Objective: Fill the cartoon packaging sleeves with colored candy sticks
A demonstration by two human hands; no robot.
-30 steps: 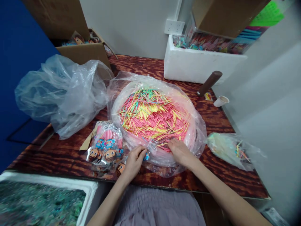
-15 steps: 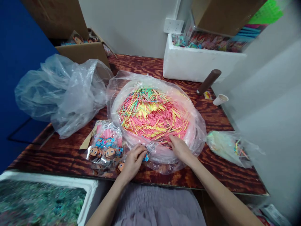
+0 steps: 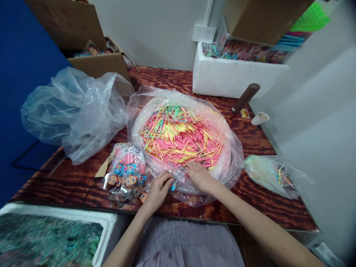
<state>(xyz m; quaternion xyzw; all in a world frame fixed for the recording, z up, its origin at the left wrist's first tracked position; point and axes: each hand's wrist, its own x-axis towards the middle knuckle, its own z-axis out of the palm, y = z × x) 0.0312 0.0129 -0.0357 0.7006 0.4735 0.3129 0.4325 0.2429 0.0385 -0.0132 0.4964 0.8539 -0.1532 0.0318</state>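
In front of me a big clear plastic bag (image 3: 235, 148) lies open, its rim rolled down around a heap of thin pink, yellow and green sticks (image 3: 183, 137). My left hand (image 3: 160, 189), at the near edge of that bag, pinches a small clear printed packet (image 3: 178, 173). The fingers of my right hand (image 3: 198, 176) are closed together at the packet's far right end; whatever lies between them is hidden. Left of my left hand is a pile of printed packets (image 3: 126, 168) with cartoon faces and pink sticks inside.
Crumpled clear plastic (image 3: 86, 111) lies at the left, before an open cardboard box (image 3: 102, 65). A white foam box (image 3: 236, 76) stands at the back. To the right are a brown cylinder (image 3: 246, 98), a paper cup (image 3: 260, 118) and a bag (image 3: 264, 170). Another foam box (image 3: 108, 222) is at lower left.
My right hand has moved left from the stick heap to the small packet. My left hand keeps its pinch in nearly the same spot.
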